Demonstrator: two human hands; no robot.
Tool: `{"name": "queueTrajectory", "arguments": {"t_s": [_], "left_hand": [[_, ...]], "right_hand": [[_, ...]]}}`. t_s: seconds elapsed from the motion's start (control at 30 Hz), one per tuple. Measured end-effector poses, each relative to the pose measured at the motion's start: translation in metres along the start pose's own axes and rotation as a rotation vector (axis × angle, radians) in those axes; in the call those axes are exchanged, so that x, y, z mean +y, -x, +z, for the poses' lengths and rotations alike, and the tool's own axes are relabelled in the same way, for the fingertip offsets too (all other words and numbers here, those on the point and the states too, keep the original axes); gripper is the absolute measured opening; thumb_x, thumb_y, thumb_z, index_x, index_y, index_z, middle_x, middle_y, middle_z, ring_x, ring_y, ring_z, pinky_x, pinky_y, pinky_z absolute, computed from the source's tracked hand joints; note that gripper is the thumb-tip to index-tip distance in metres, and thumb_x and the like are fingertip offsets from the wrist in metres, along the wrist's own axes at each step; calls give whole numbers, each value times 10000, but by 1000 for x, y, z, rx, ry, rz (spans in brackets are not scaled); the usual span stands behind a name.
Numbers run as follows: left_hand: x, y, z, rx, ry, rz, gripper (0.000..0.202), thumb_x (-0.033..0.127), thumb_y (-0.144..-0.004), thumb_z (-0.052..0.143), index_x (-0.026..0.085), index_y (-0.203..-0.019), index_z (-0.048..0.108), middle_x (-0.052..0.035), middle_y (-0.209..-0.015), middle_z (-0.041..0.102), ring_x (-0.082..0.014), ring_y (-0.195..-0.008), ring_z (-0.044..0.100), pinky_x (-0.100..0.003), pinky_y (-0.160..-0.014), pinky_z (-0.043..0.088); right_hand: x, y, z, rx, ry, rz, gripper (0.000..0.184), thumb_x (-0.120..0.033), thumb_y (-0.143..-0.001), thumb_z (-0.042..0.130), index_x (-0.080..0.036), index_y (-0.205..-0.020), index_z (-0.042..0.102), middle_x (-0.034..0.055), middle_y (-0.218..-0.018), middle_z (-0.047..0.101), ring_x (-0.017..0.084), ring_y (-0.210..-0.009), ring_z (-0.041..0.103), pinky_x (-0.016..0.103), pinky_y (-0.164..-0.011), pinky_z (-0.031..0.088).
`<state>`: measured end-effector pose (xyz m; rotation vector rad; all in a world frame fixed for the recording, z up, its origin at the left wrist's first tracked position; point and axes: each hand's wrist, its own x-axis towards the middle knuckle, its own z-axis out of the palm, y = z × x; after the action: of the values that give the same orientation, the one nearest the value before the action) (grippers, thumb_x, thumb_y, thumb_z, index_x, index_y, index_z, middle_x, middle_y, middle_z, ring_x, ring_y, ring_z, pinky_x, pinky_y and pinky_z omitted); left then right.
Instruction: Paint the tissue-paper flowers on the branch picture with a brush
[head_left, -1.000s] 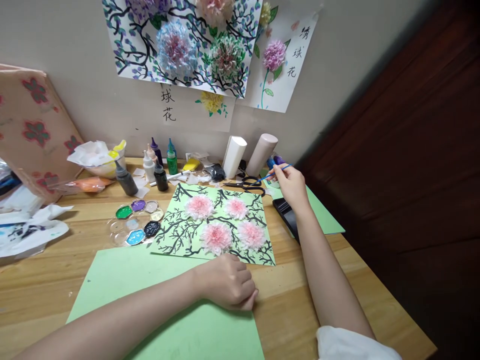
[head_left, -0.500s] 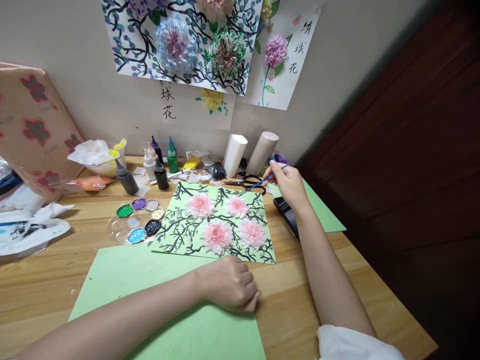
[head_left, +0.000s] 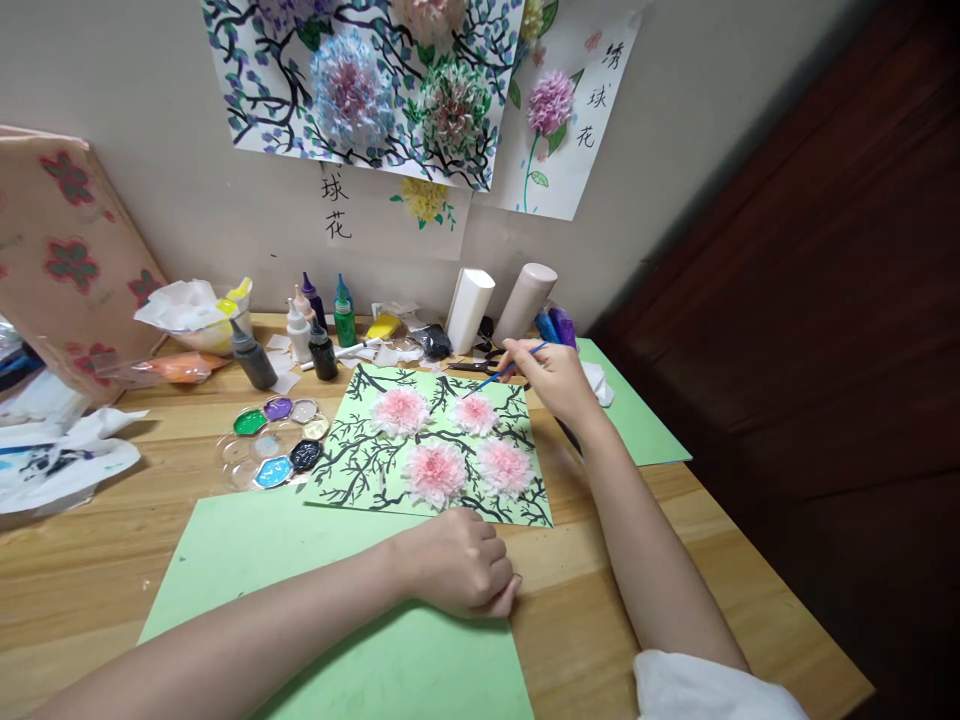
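My right hand pinches a thin blue paintbrush, its tip hovering over the top right part of a green sheet painted with black branches and carrying several pink paper flowers. My left hand rests as a loose fist on the wooden table, at the near edge of that sheet and on the corner of a plain green paper. Nothing shows inside its fingers.
A round paint palette lies left of the artwork. Several paint bottles, a bowl with tissue, scissors, two upright rolls and crumpled paper stand along the back and left. Flower pictures hang on the wall.
My right hand has moved left from beside the black case, bringing the brush tip over the artwork. The left hand has stayed put.
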<state>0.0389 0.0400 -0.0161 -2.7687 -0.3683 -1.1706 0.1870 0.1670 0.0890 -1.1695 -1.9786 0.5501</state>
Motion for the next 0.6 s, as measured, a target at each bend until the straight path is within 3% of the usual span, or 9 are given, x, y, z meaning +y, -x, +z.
{"name": "queueTrajectory", "arguments": {"t_s": [0.1, 0.3, 0.6], "left_hand": [[0, 1, 0, -2, 1, -6, 293, 196, -776, 472, 183, -484, 453, 24, -432, 460, -106, -385, 409, -268, -364, 253], [-2, 3, 1, -41, -25, -23, 295, 203, -792, 458, 185, -498, 436, 31, -436, 455, -102, -385, 416, -270, -380, 259], [-2, 2, 0, -110, -31, -23, 297, 213, -818, 455, 191, -525, 415, 28, -452, 457, -98, -407, 434, -263, -395, 278]], "right_hand": [[22, -5, -12, 160, 20, 51, 477, -523, -867, 438, -182, -600, 638, 18, -562, 649, 141, -565, 619, 249, -631, 445], [65, -12, -13, 231, -71, 190, 563, -634, -812, 430, -169, -567, 630, 27, -494, 620, 137, -485, 599, 253, -559, 457], [79, -13, -9, 213, -80, 213, 553, -657, -779, 459, -170, -588, 640, 23, -483, 616, 133, -473, 594, 238, -519, 447]]}}
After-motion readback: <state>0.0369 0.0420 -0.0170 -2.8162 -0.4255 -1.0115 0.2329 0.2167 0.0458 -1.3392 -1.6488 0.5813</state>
